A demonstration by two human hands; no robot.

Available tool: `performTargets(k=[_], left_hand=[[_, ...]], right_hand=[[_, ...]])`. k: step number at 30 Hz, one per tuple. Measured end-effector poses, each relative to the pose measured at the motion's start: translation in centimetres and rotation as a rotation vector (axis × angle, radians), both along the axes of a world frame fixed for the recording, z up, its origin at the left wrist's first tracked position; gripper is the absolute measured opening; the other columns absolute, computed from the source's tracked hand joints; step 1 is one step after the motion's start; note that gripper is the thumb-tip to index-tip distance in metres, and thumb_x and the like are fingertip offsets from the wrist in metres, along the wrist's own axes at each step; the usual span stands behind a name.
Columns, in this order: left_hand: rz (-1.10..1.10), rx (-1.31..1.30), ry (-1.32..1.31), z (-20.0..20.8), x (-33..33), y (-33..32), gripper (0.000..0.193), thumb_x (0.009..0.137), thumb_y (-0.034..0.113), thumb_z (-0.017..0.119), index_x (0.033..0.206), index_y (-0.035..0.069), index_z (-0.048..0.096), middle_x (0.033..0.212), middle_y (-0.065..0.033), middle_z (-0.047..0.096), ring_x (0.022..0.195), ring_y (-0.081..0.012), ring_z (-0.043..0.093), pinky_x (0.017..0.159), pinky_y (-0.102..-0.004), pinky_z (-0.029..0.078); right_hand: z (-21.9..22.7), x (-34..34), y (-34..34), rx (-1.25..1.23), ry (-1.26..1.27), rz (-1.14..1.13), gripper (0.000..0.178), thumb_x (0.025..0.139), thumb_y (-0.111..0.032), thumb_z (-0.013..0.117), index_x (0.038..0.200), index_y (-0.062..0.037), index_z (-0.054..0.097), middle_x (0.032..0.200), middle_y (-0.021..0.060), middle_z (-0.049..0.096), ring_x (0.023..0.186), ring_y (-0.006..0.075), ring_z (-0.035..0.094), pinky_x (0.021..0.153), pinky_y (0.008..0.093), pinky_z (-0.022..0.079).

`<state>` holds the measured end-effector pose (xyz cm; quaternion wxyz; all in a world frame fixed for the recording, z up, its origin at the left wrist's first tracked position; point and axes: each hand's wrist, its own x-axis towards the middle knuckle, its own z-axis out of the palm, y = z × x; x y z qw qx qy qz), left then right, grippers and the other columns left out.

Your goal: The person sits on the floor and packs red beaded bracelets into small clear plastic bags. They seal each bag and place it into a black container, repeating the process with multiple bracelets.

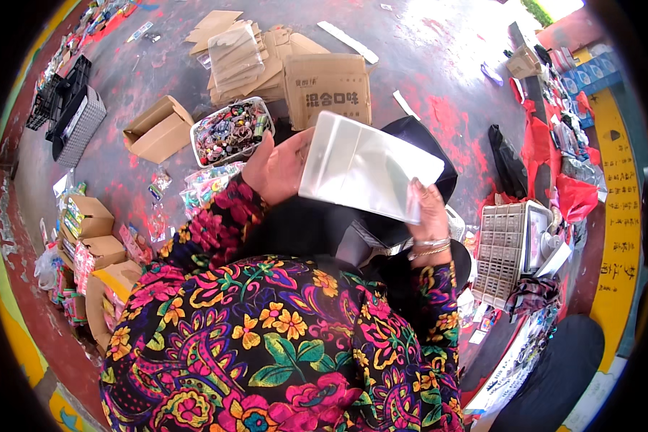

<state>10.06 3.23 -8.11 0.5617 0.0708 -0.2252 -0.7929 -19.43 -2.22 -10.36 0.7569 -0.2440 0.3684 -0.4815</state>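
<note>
Here, the fingers of my right hand (432, 210) are clamped on the right end of a clear plastic sheet (363, 169), which slants in front of my body; my left hand (275, 171) is open at its left edge, thumb apart, contact with the sheet uncertain. Beyond, on the floor (162, 54), stand a white basket (227, 160) of small multicoloured items, an open cardboard box (167, 140) and, rightward, a beige crate (498, 252).

Showing, at far left, a grey basket (82, 129) standing beside a black crate (46, 103); farther in, an open carton (160, 138) sitting apart; at top, cardboard (269, 78) lying piled; at right, a beige crate (498, 252) resting near red sheeting (536, 145).
</note>
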Motion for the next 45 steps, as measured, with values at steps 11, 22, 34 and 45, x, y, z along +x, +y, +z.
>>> performTargets(k=[11,22,34,45], left_hand=[[0.396,0.290,0.049,2.6,-3.0,-1.4,0.035,0.088,0.013,0.054,0.121,0.001,0.047,0.116,-0.0089,0.057,0.107,-0.0227,0.054,0.095,-0.0373,0.041],[0.304,0.233,-0.149,3.7,-6.9,-0.3,0.030,0.091,0.013,0.051,0.117,-0.001,0.051,0.111,-0.0088,0.058,0.102,-0.0191,0.055,0.091,-0.0336,0.042],[0.341,0.027,-0.518,4.0,-4.4,-3.1,0.044,0.094,0.033,0.044,0.123,0.001,0.045,0.115,-0.0112,0.055,0.105,-0.0215,0.054,0.090,-0.0349,0.043],[0.386,0.108,-0.502,-2.1,-6.2,-1.1,0.030,0.092,0.014,0.049,0.116,-0.003,0.050,0.111,-0.0102,0.057,0.103,-0.0175,0.054,0.089,-0.0303,0.042]], right_hand=[[1.1,5.8,5.0,0.013,-0.171,0.058,0.041,0.082,-0.009,0.061,0.120,-0.0008,0.048,0.111,0.0061,0.059,0.101,0.0206,0.058,0.089,0.0362,0.046],[1.4,6.8,5.7,0.045,-0.218,0.033,0.034,0.086,-0.009,0.057,0.119,-0.0034,0.049,0.109,0.0058,0.059,0.101,0.0196,0.058,0.088,0.0350,0.046],[2.1,7.4,6.1,0.036,-0.212,-0.017,0.032,0.085,-0.008,0.059,0.116,-0.0053,0.051,0.097,0.0058,0.062,0.079,0.0186,0.064,0.053,0.0294,0.052],[2.0,6.9,6.0,0.038,-0.223,-0.067,0.035,0.084,-0.004,0.058,0.118,-0.0048,0.049,0.105,0.0051,0.060,0.091,0.0171,0.059,0.075,0.0308,0.048]])
